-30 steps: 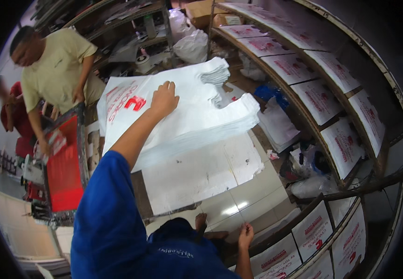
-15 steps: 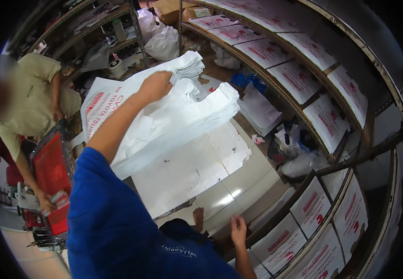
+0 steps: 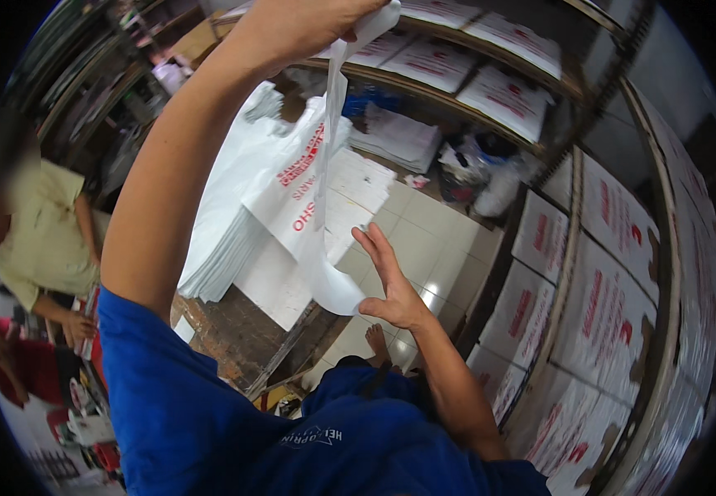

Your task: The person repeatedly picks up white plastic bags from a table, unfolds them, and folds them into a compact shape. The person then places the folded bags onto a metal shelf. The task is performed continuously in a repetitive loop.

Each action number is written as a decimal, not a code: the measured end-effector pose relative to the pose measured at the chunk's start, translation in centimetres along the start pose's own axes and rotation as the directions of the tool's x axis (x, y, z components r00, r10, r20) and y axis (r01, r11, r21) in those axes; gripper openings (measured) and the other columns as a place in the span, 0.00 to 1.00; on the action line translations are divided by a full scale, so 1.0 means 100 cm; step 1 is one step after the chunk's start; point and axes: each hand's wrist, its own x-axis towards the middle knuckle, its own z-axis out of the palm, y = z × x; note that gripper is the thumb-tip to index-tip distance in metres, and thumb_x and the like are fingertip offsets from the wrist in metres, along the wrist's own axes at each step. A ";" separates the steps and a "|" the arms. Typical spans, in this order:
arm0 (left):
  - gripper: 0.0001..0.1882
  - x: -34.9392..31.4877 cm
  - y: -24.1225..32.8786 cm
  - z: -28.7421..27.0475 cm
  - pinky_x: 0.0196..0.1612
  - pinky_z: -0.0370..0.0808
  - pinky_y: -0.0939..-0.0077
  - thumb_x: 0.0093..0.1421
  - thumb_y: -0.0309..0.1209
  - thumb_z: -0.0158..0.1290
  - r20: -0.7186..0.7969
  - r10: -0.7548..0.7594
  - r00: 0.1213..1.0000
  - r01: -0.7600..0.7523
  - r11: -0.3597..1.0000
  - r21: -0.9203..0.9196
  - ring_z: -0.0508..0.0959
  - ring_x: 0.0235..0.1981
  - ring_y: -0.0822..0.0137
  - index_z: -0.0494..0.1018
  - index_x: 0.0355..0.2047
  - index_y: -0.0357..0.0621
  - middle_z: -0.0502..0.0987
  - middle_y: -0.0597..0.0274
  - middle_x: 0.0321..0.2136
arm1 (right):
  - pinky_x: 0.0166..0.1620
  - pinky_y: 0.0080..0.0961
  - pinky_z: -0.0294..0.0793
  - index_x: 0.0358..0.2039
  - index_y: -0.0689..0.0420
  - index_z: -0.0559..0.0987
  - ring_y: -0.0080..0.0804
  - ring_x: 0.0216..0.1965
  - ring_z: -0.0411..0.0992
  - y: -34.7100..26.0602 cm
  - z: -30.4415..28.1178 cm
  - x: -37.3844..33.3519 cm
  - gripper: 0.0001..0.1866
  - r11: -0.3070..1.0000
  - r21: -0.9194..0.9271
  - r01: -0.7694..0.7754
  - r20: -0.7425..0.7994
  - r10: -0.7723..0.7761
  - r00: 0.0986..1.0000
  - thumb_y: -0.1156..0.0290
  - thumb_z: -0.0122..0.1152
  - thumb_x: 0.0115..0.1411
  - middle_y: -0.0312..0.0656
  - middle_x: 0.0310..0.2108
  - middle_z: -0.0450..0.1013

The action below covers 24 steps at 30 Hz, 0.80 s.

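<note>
My left hand (image 3: 329,23) is raised at the top of the view, closed on the upper end of a white plastic bag (image 3: 312,178) with red print. The bag hangs down almost edge-on and curls at its lower end. Beside that curled end is my right hand (image 3: 395,293), fingers spread and thumb close to the bag's edge; I cannot tell whether they touch. Behind the hanging bag lies a thick stack of white plastic bags (image 3: 217,236) on a table, partly over a white board (image 3: 269,285).
Racks with printed white bags laid flat on their shelves (image 3: 503,99) stand ahead and along the right (image 3: 602,331). A co-worker in a pale yellow shirt (image 3: 40,240) is at the left. Folded white sheets (image 3: 399,136) and clear plastic bundles (image 3: 503,186) lie beyond the table.
My left hand has lifted one bag off the stack and carried it up and to the right. My right hand has risen toward the bag's lower end. The view has turned right.
</note>
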 end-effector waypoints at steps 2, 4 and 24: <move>0.16 0.001 0.024 0.021 0.30 0.74 0.74 0.58 0.36 0.47 -0.032 0.022 0.999 -0.023 1.000 -0.022 0.77 0.27 0.68 0.71 0.38 0.33 0.77 0.53 0.29 | 0.64 0.51 0.46 0.67 0.48 0.32 0.54 0.68 0.38 -0.017 -0.002 -0.032 0.54 0.975 0.180 -0.132 -0.179 0.164 0.970 0.51 0.61 0.56 0.54 0.68 0.34; 0.15 -0.004 0.038 0.043 0.34 0.74 0.73 0.57 0.35 0.48 -0.139 0.059 0.988 -0.061 0.998 -0.013 0.77 0.28 0.68 0.72 0.37 0.35 0.77 0.54 0.28 | 0.63 0.53 0.49 0.67 0.44 0.30 0.56 0.68 0.37 -0.036 0.017 -0.071 0.51 0.694 0.707 -0.140 -0.352 0.517 0.780 0.51 0.58 0.59 0.53 0.68 0.31; 0.14 -0.136 -0.065 0.283 0.30 0.71 0.80 0.59 0.33 0.52 0.315 -0.149 0.937 0.314 0.753 -0.578 0.74 0.24 0.73 0.72 0.37 0.32 0.76 0.60 0.25 | 0.36 0.14 0.65 0.57 0.58 0.68 0.15 0.33 0.64 -0.055 0.099 -0.278 0.26 0.872 0.297 -0.389 -0.928 0.360 0.099 0.81 0.56 0.56 0.36 0.45 0.70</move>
